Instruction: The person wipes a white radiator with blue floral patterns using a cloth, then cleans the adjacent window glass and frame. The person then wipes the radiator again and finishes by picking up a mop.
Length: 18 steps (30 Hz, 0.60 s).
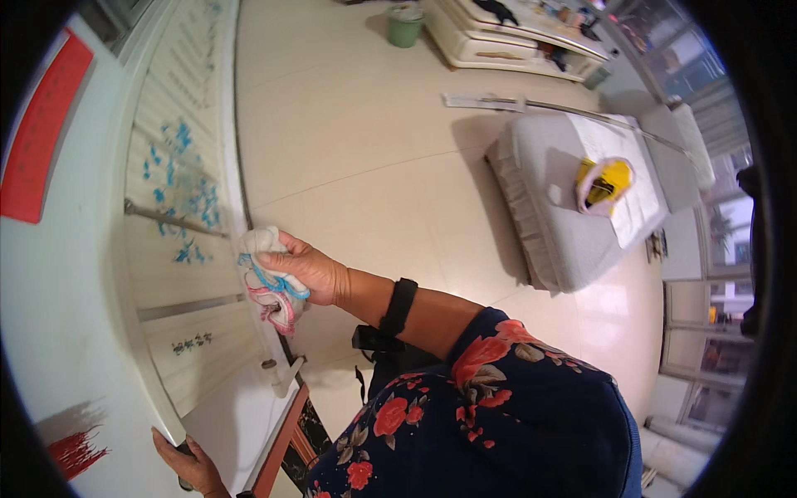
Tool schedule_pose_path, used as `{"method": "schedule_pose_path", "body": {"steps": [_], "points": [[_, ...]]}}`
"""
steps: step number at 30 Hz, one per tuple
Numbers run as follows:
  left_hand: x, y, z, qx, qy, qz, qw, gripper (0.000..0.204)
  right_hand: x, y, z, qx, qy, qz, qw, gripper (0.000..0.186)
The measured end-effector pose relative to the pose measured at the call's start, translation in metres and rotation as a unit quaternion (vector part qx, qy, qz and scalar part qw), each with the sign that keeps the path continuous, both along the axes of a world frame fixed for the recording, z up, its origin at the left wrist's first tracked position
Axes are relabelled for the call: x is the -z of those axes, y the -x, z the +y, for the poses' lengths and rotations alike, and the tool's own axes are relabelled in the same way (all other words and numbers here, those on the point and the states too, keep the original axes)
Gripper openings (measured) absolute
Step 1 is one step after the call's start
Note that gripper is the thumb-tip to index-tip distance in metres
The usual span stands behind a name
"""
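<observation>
My right hand (pixel 303 270) is closed around a bunched cloth (pixel 281 307), whitish with blue and pink edging. It holds the cloth against or very near the long edge of a white-framed panel (pixel 166 286) decorated with blue flowers and dark writing. I cannot tell whether cloth and panel touch. At the lower left, my left hand (pixel 191 466) grips the panel's frame at its near corner, the fingers wrapped over the edge. Something dark shows under that hand, too little of it to name. A black strap (pixel 400 305) circles my right forearm.
A grey-covered bench or bed (pixel 540 207) stands to the right, with a yellow-and-white bag (pixel 610 184) on it. A long-handled flat mop (pixel 481 102) leans across its far end. Farther off are a green bin (pixel 405 30) and a cream cabinet (pixel 490 54). Pale tiles (pixel 357 133) cover the floor.
</observation>
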<state>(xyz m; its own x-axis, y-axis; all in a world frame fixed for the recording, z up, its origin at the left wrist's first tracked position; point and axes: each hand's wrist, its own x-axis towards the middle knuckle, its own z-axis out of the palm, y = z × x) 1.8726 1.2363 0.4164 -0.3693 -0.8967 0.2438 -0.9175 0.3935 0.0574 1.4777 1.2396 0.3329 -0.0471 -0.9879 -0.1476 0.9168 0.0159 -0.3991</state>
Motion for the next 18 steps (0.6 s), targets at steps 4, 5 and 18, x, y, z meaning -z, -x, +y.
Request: {"method": "schedule_pose_path", "body": {"steps": [4,5,18], "points": [[-0.012,0.010,0.002,0.012,0.000,-0.044,0.999,0.070,-0.026,0.032,0.063,0.057,-0.018,0.130,0.990,0.031],[-0.016,0.016,0.004,0.017,0.046,-0.056,0.997,0.070,-0.032,0.038,0.075,0.074,-0.040,0.142,0.986,0.031],[0.030,0.327,0.079,0.177,-0.535,0.383,0.732,0.061,-0.091,0.108,0.120,0.092,0.153,0.170,0.969,0.038]]}}
